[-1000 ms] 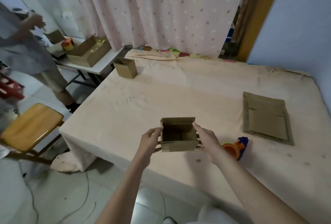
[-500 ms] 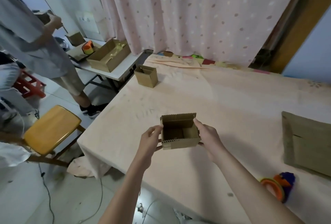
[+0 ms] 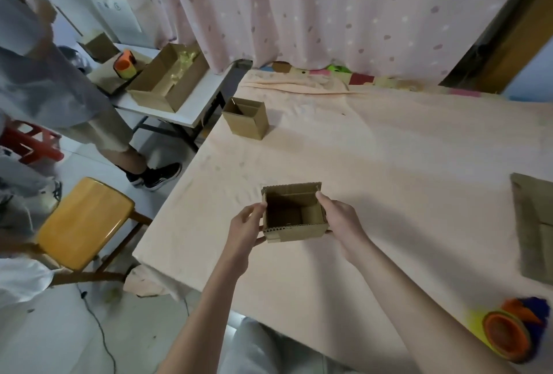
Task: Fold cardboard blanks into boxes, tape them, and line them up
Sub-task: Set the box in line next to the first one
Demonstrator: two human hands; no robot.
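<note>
Unmoved, both hands (image 3: 294, 225) still hold open box (image 3: 294, 231).

Pink dotted curtain (image 3: 329, 14), yellow-seated chair (image 3: 83, 224), white side table (image 3: 191, 101), pale floor (image 3: 59, 337)

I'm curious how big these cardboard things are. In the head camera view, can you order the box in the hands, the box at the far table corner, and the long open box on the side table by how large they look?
1. Long open box, clearly largest.
2. Held box and corner box appear similar; the held one is nearer, so I won't rank them.
</note>
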